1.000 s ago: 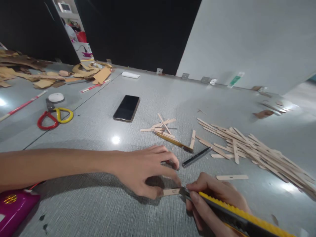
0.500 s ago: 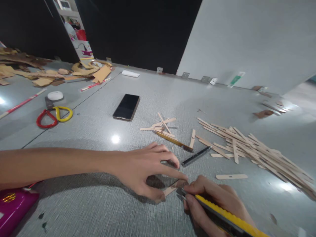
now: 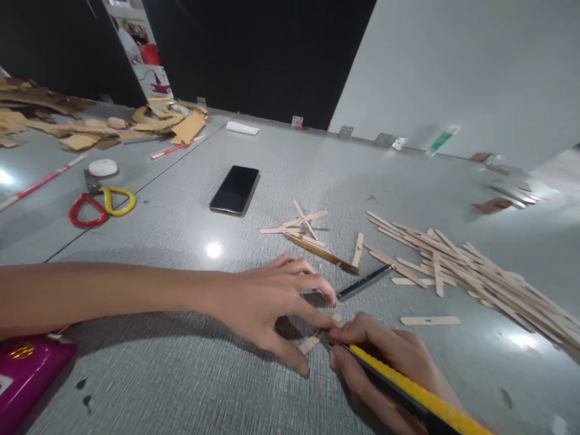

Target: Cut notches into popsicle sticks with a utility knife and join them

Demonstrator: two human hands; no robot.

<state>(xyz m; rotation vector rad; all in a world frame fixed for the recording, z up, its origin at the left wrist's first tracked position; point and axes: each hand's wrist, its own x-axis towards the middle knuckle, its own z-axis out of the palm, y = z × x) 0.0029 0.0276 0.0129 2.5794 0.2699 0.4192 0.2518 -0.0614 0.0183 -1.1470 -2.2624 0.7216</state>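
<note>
A short wooden craft stick (image 3: 310, 345) lies on the grey table, partly hidden by my fingers. My left hand (image 3: 267, 305) steadies it, index finger on the upper end and thumb at the lower end; its other fingers curl loosely over the table. In my right hand (image 3: 385, 356) is a yellow and black utility knife (image 3: 408, 386), gripped near its front. The blade meets the stick between my left thumb and index finger. Just beyond my left fingertips lies a black pen-like rod (image 3: 365, 282). Another craft stick (image 3: 429, 321) with a small slot rests right of my hands.
A large pile of craft sticks (image 3: 471, 266) spreads to the right. Further back are a small stick heap (image 3: 303, 225), a brown-handled brush-like tool (image 3: 321, 252) and a phone (image 3: 235, 190). Scissors (image 3: 102, 204), cardboard scraps (image 3: 149, 122) and a magenta object (image 3: 34, 377) occupy the left.
The knife blade has shifted left onto the stick. My left thumb has slid slightly right and down, and the index finger has drawn back a little from the stick's far end.
</note>
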